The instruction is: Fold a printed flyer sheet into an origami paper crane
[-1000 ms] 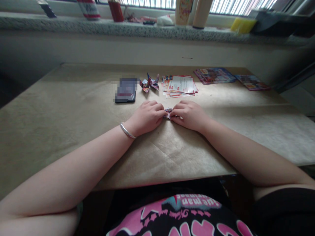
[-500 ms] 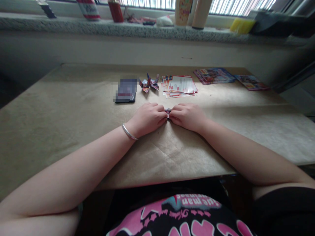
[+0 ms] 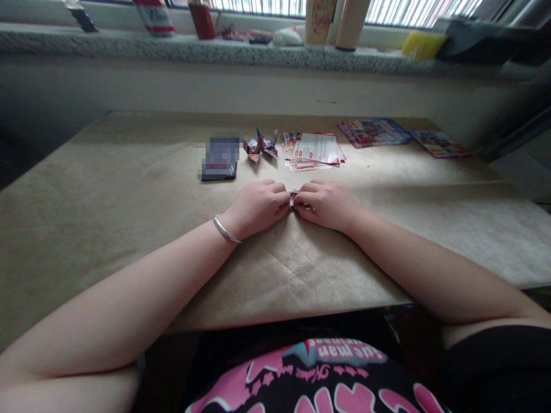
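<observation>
A small piece of folded printed paper (image 3: 293, 196) lies between my two hands near the middle of the table, mostly hidden by fingers. My left hand (image 3: 263, 205), with a silver bangle (image 3: 226, 230) at its wrist, grips the paper's left side with closed fingers. From the other side, my right hand (image 3: 326, 202) pinches it with bent fingers. Just beyond the hands stand two folded paper cranes (image 3: 261, 147). Right of them is a stack of printed paper sheets (image 3: 316, 149).
A phone (image 3: 221, 159), partly pixelated, lies left of the cranes. Colourful printed cards (image 3: 374, 133) and another pile (image 3: 439, 143) rest at the back right. Bottles, a red can (image 3: 201, 20) and a yellow item (image 3: 424, 45) line the stone windowsill (image 3: 241, 51) behind the table (image 3: 107, 189).
The fingers of my right hand have shifted slightly on the paper, and a bit more of it shows under them. My left hand stays nearly in place.
</observation>
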A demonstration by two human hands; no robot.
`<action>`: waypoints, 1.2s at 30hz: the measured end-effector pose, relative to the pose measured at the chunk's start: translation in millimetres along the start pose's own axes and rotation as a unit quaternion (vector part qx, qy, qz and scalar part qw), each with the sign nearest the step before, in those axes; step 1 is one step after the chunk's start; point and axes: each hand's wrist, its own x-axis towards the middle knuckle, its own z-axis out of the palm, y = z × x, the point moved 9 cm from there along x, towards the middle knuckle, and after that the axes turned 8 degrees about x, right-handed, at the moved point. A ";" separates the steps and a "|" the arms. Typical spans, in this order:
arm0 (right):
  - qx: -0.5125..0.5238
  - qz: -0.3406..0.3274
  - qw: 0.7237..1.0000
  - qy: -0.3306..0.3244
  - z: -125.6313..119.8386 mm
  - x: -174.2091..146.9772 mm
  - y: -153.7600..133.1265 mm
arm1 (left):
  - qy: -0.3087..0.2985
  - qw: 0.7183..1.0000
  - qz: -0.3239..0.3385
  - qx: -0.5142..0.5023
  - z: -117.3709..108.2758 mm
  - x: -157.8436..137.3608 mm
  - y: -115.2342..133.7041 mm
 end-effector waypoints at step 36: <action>0.157 0.142 0.977 -0.034 10.8 3.4 35.6 | -0.044 0.969 -0.147 -0.195 18.5 1.9 -25.7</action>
